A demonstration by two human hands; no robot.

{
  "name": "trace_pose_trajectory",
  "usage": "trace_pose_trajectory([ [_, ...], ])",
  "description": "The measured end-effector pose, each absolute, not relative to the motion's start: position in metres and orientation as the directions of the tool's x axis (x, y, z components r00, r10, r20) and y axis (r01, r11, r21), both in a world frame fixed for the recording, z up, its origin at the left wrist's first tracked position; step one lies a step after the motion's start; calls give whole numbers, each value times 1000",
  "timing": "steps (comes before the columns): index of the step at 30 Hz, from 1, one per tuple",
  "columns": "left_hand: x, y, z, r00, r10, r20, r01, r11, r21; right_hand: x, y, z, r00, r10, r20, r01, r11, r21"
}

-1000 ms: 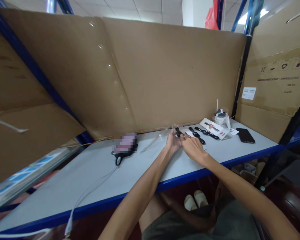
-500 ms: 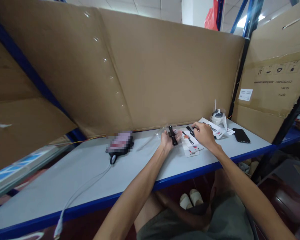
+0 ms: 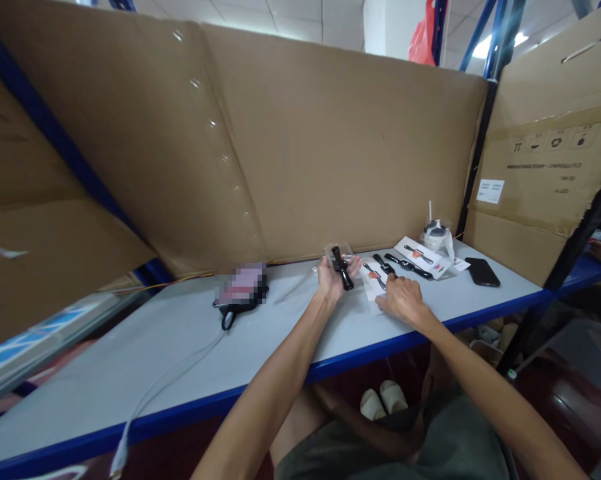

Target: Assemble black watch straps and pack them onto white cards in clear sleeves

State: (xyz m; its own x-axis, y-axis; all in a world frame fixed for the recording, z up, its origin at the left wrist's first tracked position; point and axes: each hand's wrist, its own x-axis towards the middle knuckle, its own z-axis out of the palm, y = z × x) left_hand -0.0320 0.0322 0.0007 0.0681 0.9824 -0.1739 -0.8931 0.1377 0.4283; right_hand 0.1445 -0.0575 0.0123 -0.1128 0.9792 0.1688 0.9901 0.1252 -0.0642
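My left hand (image 3: 330, 280) is closed around a black watch-like strap piece (image 3: 342, 268), held palm up above the table with clear plastic packaging (image 3: 347, 250) around it. To its right, my right hand (image 3: 404, 298) is bent over a white printed card (image 3: 373, 283), thumb and fingers closed at the card's right side; the fingertips are partly hidden. Just beyond that hand lie a short black strap piece (image 3: 380, 262) and a longer black watch-like strap (image 3: 409, 266). Behind them is a white printed box or card (image 3: 420, 255) picturing a similar black item.
A black phone (image 3: 483, 272) lies at the right, near a lidded cup with a straw (image 3: 435, 233). On the left sits a blurred-screen device (image 3: 240, 287) with a white cable (image 3: 180, 367). Cardboard walls (image 3: 355, 153) enclose the table's back and sides.
My right hand has moved from the black strap pieces toward me, onto the printed card, leaving the straps in plain view. My left hand still holds its black piece, tilted slightly differently.
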Motion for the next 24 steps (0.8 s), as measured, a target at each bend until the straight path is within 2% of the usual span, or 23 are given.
trace_pose_trajectory([
  [3, -32, 31, 2, 60, 983, -171, -902, 126, 412, 159, -50, 19, -63, 988, 141, 973, 92, -210],
  [5, -32, 30, 3, 58, 984, -169, -909, 122, 398, 177, -47, 21, -14, 998, 67, 913, 40, -406],
  [8, -32, 29, 5, 45, 983, -178, -917, 112, 383, 205, -59, 16, 17, 997, -72, 700, -64, -711],
  [10, -32, 30, 5, 29, 981, -193, -918, 102, 382, 219, -81, 8, 30, 999, -43, 599, -53, -799],
  [11, -31, 30, 5, 24, 979, -202, -918, 101, 383, 224, -97, 4, 41, 999, 22, 590, -6, -808],
  [14, -30, 34, 4, 18, 975, -223, -915, 106, 390, 224, -154, -6, 53, 971, 235, 685, 135, -716],
  [17, -28, 37, 1, 9, 974, -225, -906, 103, 411, 212, -205, -11, 67, 918, 390, 805, 181, -564],
  [21, -28, 39, -5, 15, 976, -216, -906, 104, 411, 200, -235, -16, -23, 862, 507, 917, 220, -333],
  [24, -31, 40, -8, 38, 975, -219, -916, 122, 382, 200, -241, -20, -59, 821, 567, 957, 208, -202],
])
